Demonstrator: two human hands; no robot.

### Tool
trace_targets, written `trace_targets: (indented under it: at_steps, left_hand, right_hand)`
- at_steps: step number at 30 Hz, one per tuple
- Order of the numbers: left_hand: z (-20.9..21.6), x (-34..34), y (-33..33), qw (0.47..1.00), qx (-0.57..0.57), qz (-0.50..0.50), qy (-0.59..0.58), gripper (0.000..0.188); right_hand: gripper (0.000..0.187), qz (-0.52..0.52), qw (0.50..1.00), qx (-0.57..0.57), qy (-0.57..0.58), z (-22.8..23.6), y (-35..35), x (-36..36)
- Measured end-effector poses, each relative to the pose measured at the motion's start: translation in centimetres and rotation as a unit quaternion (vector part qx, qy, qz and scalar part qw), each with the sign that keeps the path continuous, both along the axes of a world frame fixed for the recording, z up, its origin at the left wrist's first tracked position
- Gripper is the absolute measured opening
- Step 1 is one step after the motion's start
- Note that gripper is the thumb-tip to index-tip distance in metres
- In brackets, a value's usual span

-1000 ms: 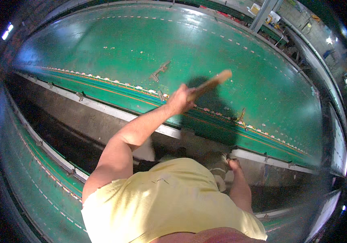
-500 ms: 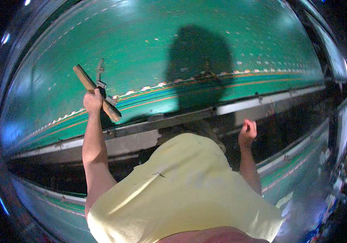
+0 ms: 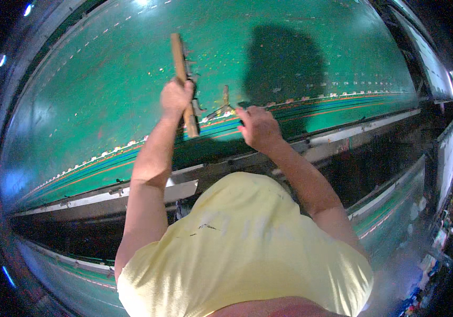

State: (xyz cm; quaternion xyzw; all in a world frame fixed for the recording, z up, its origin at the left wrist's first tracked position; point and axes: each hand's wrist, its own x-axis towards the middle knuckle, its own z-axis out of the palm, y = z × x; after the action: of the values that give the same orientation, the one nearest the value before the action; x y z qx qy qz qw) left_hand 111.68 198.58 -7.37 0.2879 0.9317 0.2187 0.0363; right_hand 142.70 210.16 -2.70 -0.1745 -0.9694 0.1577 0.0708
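Head view: wooden bar (image 3: 178, 53) in left hand (image 3: 177, 96), right hand (image 3: 260, 128) near small tool (image 3: 226, 96)

Left hand grasps bar around its middle; long end runs up past the knuckles, shorter end sticks out below, to the right of the wrist. Grey metal piece (image 3: 188, 68) shows along bar's right side, partly hidden; can't tell if left hand grips it too. Right hand is lower and to the right, well apart from bar, fingers partly curled, thumb side toward left hand. Small tool lies between the hands, tan handle pointing away, dark spread end just left of right fingertips; contact can't be told. Green table (image 3: 115, 100) beneath both hands, head-shaped shadow (image 3: 284, 63) beyond right hand. Pale rail (image 3: 337, 136) right of right hand, nearer the body.
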Motion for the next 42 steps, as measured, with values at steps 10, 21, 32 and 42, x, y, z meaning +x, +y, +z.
trace_targets:
  at_steps: [10,21,32,42]
  left_hand:
    - [0.6,6.5,13.1,0.983,-0.064,-0.104,-0.135,0.059]
    - [2.8,14.7,20.0,0.955,0.182,-0.192,0.132,0.049]
    - [-0.5,29.6,15.1,0.767,0.055,-0.602,-0.216,0.049]
    - [-1.9,30.0,12.9,0.792,0.128,-0.56,-0.209,0.018]
  right_hand:
    - [0.054,0.11,0.98,0.09,-0.138,-2.5,11.5,0.3]
    - [0.032,-0.111,0.935,-0.274,0.195,0.9,21.5,22.1]
    - [0.037,-0.099,0.944,-0.259,0.179,-3.8,10.1,29.6]
    - [0.044,-0.081,0.977,-0.118,0.156,-3.8,10.6,22.1]
